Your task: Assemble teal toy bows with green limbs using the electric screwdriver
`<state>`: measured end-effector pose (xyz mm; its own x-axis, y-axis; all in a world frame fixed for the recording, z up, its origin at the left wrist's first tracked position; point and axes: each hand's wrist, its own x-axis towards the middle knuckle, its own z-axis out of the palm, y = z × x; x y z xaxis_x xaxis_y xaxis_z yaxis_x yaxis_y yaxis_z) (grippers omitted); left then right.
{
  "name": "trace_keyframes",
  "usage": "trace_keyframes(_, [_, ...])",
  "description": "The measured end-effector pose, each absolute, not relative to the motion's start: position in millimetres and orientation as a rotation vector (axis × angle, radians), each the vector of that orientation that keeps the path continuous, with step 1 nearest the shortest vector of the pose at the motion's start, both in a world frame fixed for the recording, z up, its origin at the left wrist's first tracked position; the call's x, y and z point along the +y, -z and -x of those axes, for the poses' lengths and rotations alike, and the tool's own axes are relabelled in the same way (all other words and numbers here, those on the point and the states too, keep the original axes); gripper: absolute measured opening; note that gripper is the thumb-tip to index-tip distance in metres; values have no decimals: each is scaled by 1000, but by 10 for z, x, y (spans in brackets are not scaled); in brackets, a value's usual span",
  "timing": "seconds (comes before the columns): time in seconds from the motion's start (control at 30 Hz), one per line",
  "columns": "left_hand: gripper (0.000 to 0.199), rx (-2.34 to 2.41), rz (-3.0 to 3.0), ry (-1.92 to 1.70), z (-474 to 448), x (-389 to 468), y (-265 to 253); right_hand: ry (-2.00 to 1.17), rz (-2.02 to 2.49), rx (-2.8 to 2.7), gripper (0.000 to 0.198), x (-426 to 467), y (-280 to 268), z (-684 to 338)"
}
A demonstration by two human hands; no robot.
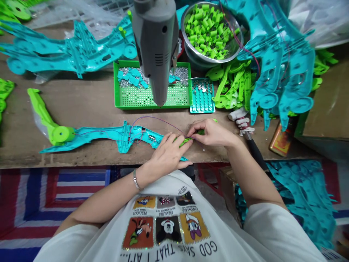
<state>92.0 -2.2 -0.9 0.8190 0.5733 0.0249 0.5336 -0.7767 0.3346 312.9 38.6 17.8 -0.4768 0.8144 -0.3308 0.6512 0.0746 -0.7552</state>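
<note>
A long turquoise plastic half-shell (95,134) lies along the table's front edge, its inner side up. My left hand (170,151) presses over its right end, with the fingers across it and the thumb at the near edge. Beside it my right hand (214,133) is closed in a pinch on a thin purple wire (152,117), which arcs over from the shell's middle. Partly under both hands is a lime-green part (185,141). A small spring (152,138) sits inside the shell. At the left end a green round-ended lever (61,134) is attached.
A grey power tool (158,47) hangs over a green tray (152,107) of screws and turquoise pieces. Behind stands a metal bowl (188,49) of green parts. A small turquoise tray (202,105), more shells (272,83) and a wrapped-handle tool (245,125) lie to the right.
</note>
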Motion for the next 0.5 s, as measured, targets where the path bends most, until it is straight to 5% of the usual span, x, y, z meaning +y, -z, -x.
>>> trace_keyframes(0.17, [76,829,-2699,-157,-933,-4,14,-1369,1446,-2174,32,377,-213,-3147])
trace_keyframes(0.5, [58,680,-2677,-620,-800,-29,288,-1277,1494,-2090,13,262,-120,-3103])
